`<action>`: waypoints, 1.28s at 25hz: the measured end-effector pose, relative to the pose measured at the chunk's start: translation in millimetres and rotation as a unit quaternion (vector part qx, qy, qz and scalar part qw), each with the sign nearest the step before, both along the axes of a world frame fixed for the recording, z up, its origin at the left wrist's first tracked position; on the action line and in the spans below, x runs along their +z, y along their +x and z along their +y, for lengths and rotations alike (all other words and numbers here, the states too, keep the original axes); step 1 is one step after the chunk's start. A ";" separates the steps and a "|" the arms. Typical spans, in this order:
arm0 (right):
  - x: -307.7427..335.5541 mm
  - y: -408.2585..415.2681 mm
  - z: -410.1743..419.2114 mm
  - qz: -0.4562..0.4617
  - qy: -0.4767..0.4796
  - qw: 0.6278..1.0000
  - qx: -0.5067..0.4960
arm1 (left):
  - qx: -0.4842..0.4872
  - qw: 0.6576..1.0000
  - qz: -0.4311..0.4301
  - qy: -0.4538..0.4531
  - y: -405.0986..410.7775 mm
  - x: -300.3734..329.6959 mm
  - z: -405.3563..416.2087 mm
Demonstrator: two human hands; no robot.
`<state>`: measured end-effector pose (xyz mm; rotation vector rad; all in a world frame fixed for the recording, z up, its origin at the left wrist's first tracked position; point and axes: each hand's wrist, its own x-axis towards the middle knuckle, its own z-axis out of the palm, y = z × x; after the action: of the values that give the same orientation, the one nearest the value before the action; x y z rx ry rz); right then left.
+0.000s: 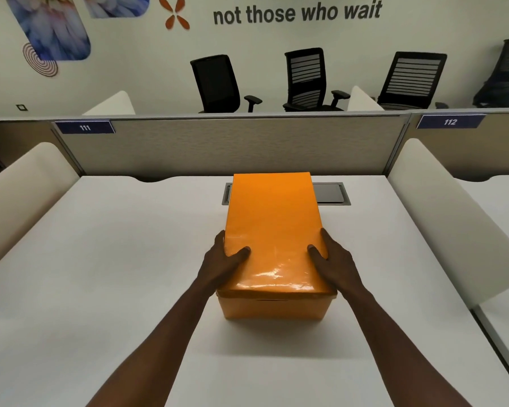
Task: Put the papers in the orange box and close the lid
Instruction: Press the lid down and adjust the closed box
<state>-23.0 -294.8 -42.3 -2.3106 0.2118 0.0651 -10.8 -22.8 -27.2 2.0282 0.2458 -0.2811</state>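
I see the orange box (272, 306) sitting in the middle of the white table (100, 259), its lid (272, 227) resting flat on top. My left hand (222, 261) clasps the lid's left edge, thumb on top, and my right hand (335, 259) clasps the right edge the same way. Behind the box a grey cable hatch (332, 193) is set into the table

Glossy orange box (274, 230) stands upright, its lid (272, 221) shut flat on top.
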 end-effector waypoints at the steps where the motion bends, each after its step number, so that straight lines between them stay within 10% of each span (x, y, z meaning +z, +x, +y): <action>1: 4.4 7.6 -4.2 0.001 0.015 1.000 -0.018 | 0.018 1.000 0.004 -0.004 5.2 2.2 0.2; 18: -8.3 42.1 -9.6 0.019 0.103 0.994 0.018 | -0.047 0.990 -0.049 0.126 35.2 2.1 -14.9; 25: -11.1 37.0 -19.8 0.071 0.288 0.955 0.006 | -0.001 0.995 0.013 -0.096 29.6 2.8 4.5; 32: -4.8 31.1 -21.4 0.093 0.331 0.939 0.023 | -0.006 0.992 0.015 -0.124 21.0 -7.6 7.2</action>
<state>8.1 -316.3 -47.1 -1.6345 0.1932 0.3293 10.1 -15.6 -34.8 1.7805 0.2072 -0.3334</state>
